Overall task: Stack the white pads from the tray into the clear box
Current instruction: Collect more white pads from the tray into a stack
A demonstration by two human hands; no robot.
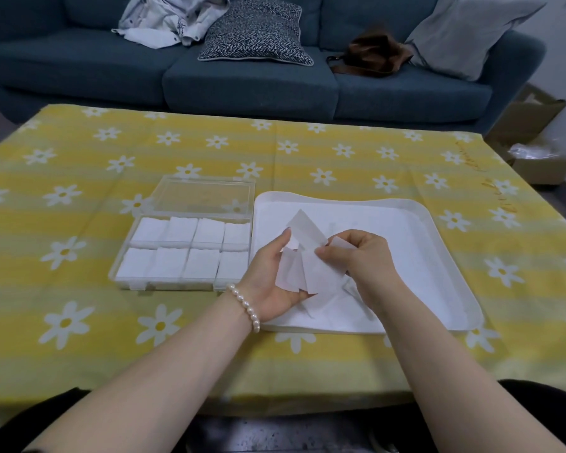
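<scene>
1. Holding a loose fan of white pads (299,269) above the tray (445,256), both hands meet near its left side. The left hand (275,279) cradles them palm up, fingers curled under; the right hand (356,253) pinches the upper edges.
2. Progress: the clear box (183,250), just left of the tray on the desk (79,178), shows all eight compartments already bearing white stacks, with its lid open behind.
3. Remaining: the held pads, plus what looks like a few more lying flat in the tray, though white on white makes this hard to confirm.
4. Orientation: the held pads are rectangular and splayed unevenly; one points its long axis up and left, others hang roughly downward.
</scene>
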